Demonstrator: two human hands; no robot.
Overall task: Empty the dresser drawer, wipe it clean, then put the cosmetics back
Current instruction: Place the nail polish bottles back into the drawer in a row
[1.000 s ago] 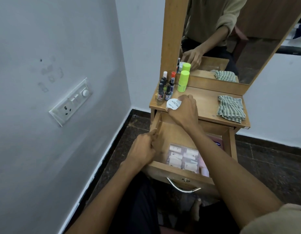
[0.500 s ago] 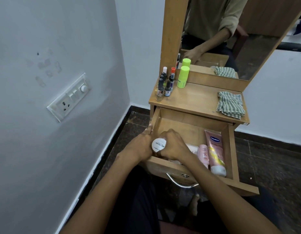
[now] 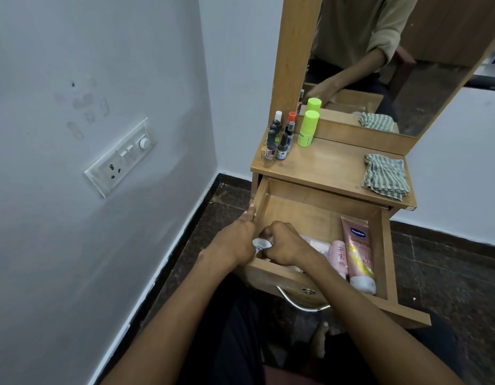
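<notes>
Drawer (image 3: 318, 215) hangs open with two pink tubes (image 3: 357, 251) at its right; right hand (image 3: 285, 243) grips a white-capped jar (image 3: 259, 243) near-left, left hand (image 3: 238, 237) holds the rim. One striped cloth (image 3: 386, 176) lies on the bench (image 3: 332, 165).

Stood on a dark stone floor (image 3: 449, 276) against the wall: wooden dresser top (image 3: 329, 168). Carried at left rear a cluster of small nail-polish bottles (image 3: 278, 140), upright, touching. Just beside them, a lime-green tube (image 3: 307, 129), upright. At right edge, well apart, lay a folded striped cloth (image 3: 386, 177).
</notes>
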